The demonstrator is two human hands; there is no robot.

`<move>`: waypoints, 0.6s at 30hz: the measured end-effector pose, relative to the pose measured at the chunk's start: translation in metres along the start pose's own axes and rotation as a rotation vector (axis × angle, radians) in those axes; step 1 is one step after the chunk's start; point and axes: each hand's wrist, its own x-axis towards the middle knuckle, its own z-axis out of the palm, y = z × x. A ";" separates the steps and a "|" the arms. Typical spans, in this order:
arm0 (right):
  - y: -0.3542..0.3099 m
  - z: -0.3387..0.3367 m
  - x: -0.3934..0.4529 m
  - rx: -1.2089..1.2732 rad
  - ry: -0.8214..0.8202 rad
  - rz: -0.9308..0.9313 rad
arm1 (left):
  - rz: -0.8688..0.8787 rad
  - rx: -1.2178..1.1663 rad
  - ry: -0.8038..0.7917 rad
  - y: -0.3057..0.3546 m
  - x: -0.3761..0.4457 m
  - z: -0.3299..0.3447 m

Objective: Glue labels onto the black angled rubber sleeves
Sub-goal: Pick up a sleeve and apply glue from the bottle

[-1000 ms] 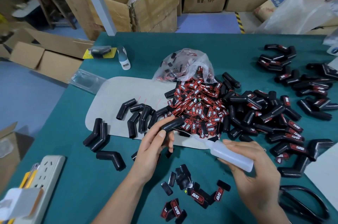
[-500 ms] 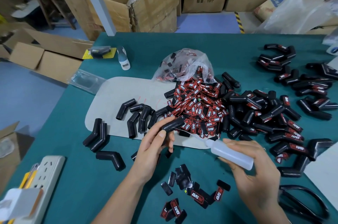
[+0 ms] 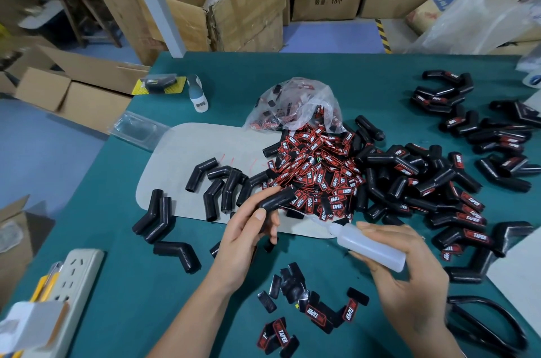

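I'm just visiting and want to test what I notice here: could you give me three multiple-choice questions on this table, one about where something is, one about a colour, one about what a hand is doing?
1. Where does the power strip lie?
A. at the table's near left edge
B. under the plastic bag
C. among the labelled sleeves on the right

2. What colour is the table cover?
A. orange
B. teal green
C. white

3. What is the right hand doing?
A. resting flat and empty
B. holding a glue bottle
C. lifting scissors

Answers:
1. A, the strip sits at the lower left corner, away from the piles.
2. B, teal cloth shows all round the label pile.
3. B, its fingers curl round the glue bottle, nozzle aimed at the sleeve that the left hand holds.
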 end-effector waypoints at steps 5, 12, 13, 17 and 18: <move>-0.004 0.000 0.002 0.011 0.009 0.002 | -0.003 0.011 0.001 -0.001 0.000 -0.001; -0.006 -0.001 0.003 0.003 0.000 0.016 | -0.002 0.007 -0.005 0.000 0.000 0.000; -0.006 -0.001 0.003 0.002 0.003 0.016 | 0.001 0.004 -0.004 0.000 -0.001 0.000; -0.005 -0.001 0.003 -0.007 0.004 0.019 | 0.004 0.000 -0.005 0.000 -0.001 0.000; -0.005 0.000 0.003 -0.010 0.001 0.016 | 0.003 0.001 -0.004 0.000 -0.001 0.000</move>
